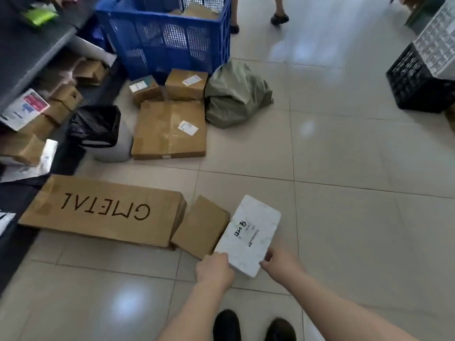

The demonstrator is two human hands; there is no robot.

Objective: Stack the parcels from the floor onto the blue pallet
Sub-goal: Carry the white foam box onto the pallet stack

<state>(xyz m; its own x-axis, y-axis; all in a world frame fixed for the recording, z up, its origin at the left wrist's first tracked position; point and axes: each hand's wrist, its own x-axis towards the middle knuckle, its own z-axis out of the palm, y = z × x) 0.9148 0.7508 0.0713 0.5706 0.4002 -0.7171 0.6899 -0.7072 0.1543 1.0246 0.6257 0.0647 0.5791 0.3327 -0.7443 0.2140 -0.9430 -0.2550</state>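
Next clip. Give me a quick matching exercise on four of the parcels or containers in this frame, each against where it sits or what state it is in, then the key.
Things:
1. white parcel
2. GMETAL box
3. green bag
4. blue crate

Places or states:
A. slumped on the floor right of the blue crate
B. lying flat by the shelving, print upside down
C. held at its near end by both hands
D. standing at the top of the view, mesh walls, parcels inside

Pairs: 1-C, 2-B, 3-A, 4-D
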